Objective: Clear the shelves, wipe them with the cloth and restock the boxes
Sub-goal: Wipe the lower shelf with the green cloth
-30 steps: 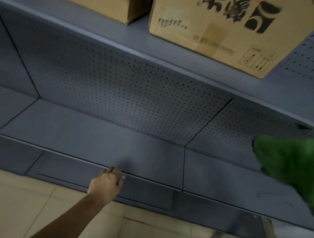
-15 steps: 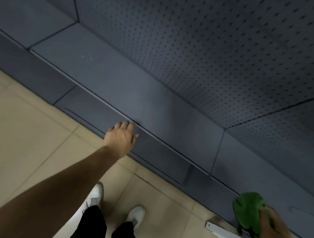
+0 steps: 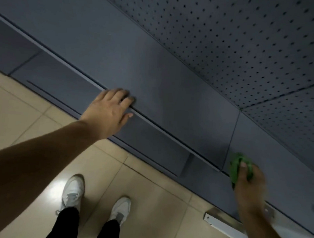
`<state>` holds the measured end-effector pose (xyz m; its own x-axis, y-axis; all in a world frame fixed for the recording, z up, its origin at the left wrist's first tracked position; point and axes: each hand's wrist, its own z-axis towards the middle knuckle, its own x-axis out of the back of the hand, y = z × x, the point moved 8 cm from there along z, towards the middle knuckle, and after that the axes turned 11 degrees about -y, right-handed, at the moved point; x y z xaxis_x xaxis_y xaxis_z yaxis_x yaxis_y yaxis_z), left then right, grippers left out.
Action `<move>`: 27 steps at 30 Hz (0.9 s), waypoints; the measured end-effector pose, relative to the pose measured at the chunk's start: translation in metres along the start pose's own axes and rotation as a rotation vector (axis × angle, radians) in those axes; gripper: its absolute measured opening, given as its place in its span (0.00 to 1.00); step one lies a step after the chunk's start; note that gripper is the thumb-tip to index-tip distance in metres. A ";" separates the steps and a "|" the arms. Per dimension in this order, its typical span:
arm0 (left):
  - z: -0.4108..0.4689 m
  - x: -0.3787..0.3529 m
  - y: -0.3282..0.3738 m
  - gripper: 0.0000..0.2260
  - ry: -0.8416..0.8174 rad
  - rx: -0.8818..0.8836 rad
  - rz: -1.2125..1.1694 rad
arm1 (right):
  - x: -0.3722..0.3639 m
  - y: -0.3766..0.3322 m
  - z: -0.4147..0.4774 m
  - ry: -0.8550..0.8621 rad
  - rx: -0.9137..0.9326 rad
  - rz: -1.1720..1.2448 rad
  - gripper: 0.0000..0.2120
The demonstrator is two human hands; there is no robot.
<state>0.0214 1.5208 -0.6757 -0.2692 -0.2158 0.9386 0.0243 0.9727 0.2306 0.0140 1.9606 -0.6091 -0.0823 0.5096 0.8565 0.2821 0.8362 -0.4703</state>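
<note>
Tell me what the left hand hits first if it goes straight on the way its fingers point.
Probably the perforated back panel: the left hand rests on the shelf edge, and nothing stands on the shelf between them.

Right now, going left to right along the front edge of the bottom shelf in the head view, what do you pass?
Left hand, fingers resting on the edge of the shelf → green cloth, gripped by the right hand at the shelf's front.
</note>
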 end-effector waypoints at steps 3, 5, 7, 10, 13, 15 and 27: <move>0.016 -0.013 0.002 0.28 0.001 -0.031 0.016 | -0.021 -0.003 0.023 0.100 0.094 -0.016 0.20; 0.022 -0.024 0.003 0.30 0.003 -0.050 0.037 | -0.039 -0.008 0.034 0.138 0.178 -0.046 0.21; 0.024 -0.034 0.005 0.30 0.017 -0.050 0.093 | -0.060 -0.009 0.043 0.121 0.234 -0.154 0.24; 0.026 -0.038 0.011 0.31 0.115 -0.061 0.081 | -0.088 -0.007 0.048 0.091 0.220 -0.366 0.25; 0.031 -0.041 0.009 0.30 0.235 -0.090 0.037 | -0.109 -0.006 0.049 0.001 0.218 -0.457 0.29; 0.035 -0.049 0.005 0.31 0.264 -0.117 0.035 | -0.113 -0.004 0.057 -0.087 0.219 -0.453 0.32; 0.059 -0.088 -0.014 0.34 0.220 -0.123 -0.123 | -0.090 -0.023 0.220 -0.253 0.097 -0.402 0.30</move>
<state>-0.0119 1.5310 -0.7763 -0.0625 -0.3575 0.9318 0.1248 0.9235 0.3627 -0.1954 1.9398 -0.7221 -0.4001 0.1655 0.9014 0.0910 0.9859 -0.1407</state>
